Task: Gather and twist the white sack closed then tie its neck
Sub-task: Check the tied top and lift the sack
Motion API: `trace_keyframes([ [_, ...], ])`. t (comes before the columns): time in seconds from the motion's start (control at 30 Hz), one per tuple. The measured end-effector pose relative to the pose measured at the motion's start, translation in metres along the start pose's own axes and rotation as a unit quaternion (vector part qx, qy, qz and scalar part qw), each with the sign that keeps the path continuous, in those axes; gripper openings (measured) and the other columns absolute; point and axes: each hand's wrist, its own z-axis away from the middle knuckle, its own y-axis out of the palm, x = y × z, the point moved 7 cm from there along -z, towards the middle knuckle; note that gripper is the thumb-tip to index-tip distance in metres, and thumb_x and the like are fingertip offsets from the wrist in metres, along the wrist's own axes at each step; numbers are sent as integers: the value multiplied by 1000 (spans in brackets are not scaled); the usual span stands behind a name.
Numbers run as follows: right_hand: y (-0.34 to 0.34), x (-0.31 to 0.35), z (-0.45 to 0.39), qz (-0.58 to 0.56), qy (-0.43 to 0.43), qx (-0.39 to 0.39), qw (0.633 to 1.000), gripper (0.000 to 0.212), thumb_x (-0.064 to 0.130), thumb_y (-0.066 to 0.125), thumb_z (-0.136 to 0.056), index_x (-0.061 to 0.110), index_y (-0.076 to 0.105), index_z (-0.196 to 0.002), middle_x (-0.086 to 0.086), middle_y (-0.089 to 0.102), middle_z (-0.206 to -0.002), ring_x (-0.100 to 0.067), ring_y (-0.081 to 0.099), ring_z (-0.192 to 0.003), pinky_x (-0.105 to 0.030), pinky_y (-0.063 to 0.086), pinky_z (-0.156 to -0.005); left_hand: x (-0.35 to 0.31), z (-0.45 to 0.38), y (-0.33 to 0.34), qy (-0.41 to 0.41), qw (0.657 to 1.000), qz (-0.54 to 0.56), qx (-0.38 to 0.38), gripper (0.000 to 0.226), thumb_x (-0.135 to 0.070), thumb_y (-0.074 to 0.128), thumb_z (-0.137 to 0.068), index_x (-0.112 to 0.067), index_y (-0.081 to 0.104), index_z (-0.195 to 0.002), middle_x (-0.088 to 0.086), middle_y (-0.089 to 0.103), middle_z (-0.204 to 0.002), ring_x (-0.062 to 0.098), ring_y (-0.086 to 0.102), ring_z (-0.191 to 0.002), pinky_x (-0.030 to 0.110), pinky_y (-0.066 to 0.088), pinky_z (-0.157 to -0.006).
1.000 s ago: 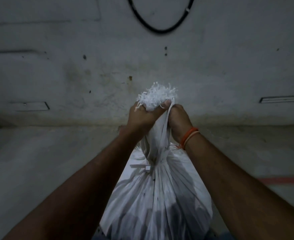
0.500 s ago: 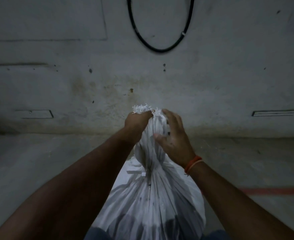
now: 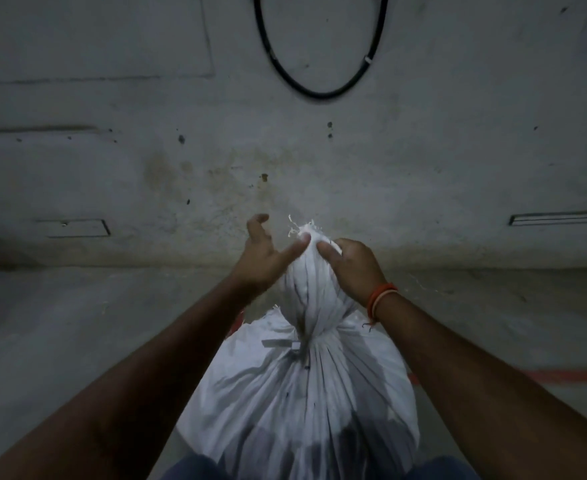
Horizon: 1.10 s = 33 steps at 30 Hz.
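Right hand (image 3: 352,268) pinches sack (image 3: 306,393) top; left hand (image 3: 264,258) splayed, thumb touching; regrip low, keep twist tight.

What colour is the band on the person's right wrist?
Orange, with a paler strand beside it; the wristband shows in the head view, the only one.

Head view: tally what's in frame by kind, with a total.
White sack, neck gathered: 1
Hands: 2, left hand open beside the neck, right hand in a grip on the top
Orange wristband: 1
Black cable loop on the wall: 1
Total: 5
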Motion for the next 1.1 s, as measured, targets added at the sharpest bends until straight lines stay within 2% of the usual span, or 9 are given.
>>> trace_keyframes([
  [0.1,2,1,-7,-7,30,-18,999,56,47,48,-103,13,53,-59,-6,55,-61,-25,52,-59,-35,41,-62,-5,26,2,174,974,-143,-20,97,-60,78,-76,-34,22,-150,1,23,-156,23,41,-135,41,48,-103],
  [0.17,9,7,-10,-7,44,-5,999,58,47,44,-104,8,64,-65,-11,62,-65,-25,57,-62,-33,41,-62,1,28,18,199,961,-190,19,96,-62,77,-75,-31,28,-151,-1,23,-158,22,33,-142,41,40,-111],
  [0.27,18,8,-12,-28,95,34,995,53,44,45,-102,2,76,-92,-16,75,-87,-30,69,-82,-37,53,-77,13,16,27,153,980,-124,11,75,-63,70,-80,-28,49,-143,-1,51,-144,15,50,-130,39,44,-110],
  [0.4,23,3,-12,-63,156,122,978,44,37,49,-96,0,72,-96,-21,74,-97,-37,70,-94,-38,53,-81,21,12,27,96,995,-8,-11,35,-47,67,-93,-21,71,-116,-7,74,-107,4,69,-94,24,53,-83],
  [0.5,25,2,-10,-74,167,160,970,43,38,49,-100,1,71,-98,-23,73,-102,-38,70,-96,-37,52,-82,24,15,31,69,997,-14,-32,30,-45,61,-97,-18,73,-101,-7,73,-91,2,67,-82,19,52,-73],
  [0.6,26,-8,-11,-111,179,180,961,50,51,52,-97,6,73,-105,-17,75,-103,-33,72,-96,-43,56,-94,28,6,31,43,999,-20,-10,40,-49,59,-97,-12,75,-94,2,77,-85,16,74,-78,35,59,-74],
  [0.8,15,-36,5,-175,118,60,976,43,56,71,-79,29,62,-111,-6,62,-122,-24,63,-112,-42,54,-97,42,-14,27,-31,999,-28,-20,81,-75,58,-72,3,72,-81,23,75,-81,37,74,-77,49,60,-75],
  [0.93,30,-56,45,-241,74,98,963,60,57,69,-83,35,55,-137,5,59,-142,-16,57,-129,-47,50,-107,58,-21,37,-127,991,50,-14,60,-58,68,-86,2,73,-88,23,76,-93,35,74,-83,39,60,-76],
  [1.1,31,-66,44,-216,104,1,971,28,32,63,-98,14,70,-119,-6,75,-115,-20,70,-107,-47,55,-101,77,-16,58,-249,957,147,40,38,-42,58,-100,-5,67,-107,11,68,-96,25,65,-83,35,56,-69],
])
